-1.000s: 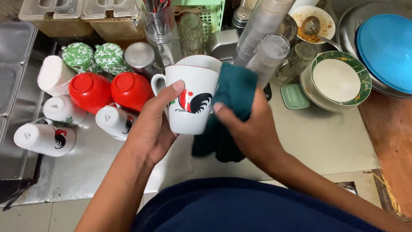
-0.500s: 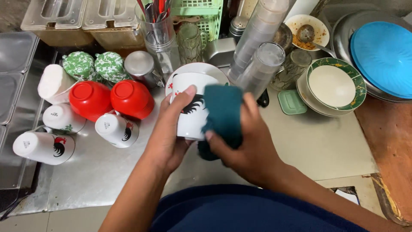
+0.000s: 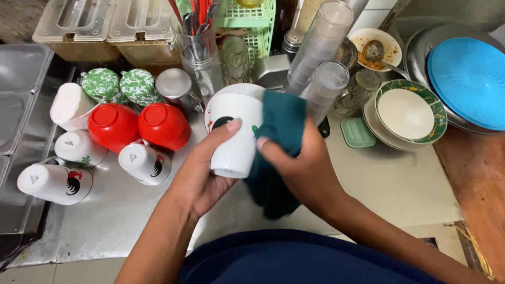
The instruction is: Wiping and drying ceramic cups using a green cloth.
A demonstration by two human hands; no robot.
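My left hand [image 3: 202,171] grips a white mug [image 3: 234,139] with a black and red rooster print, held above the counter with its base turned toward me. My right hand [image 3: 302,165] presses a dark teal cloth [image 3: 279,152] against the mug's right side; the cloth hangs down below my fingers. A white plate [image 3: 239,90] lies just behind the mug. The mug's handle is hidden.
Left on the steel counter [image 3: 121,210] lie several overturned rooster mugs [image 3: 55,183], two red bowls [image 3: 113,126] and green patterned lids [image 3: 138,87]. Behind stand a utensil glass [image 3: 197,50], stacked clear cups [image 3: 321,47] and a green basket [image 3: 247,16]. Right: stacked bowls [image 3: 407,113], a blue plate [image 3: 468,84], a small green dish [image 3: 357,132].
The mug has been turned in my left hand, its base now facing me and the rooster print mostly out of sight. The cloth has shifted along the mug's right side.
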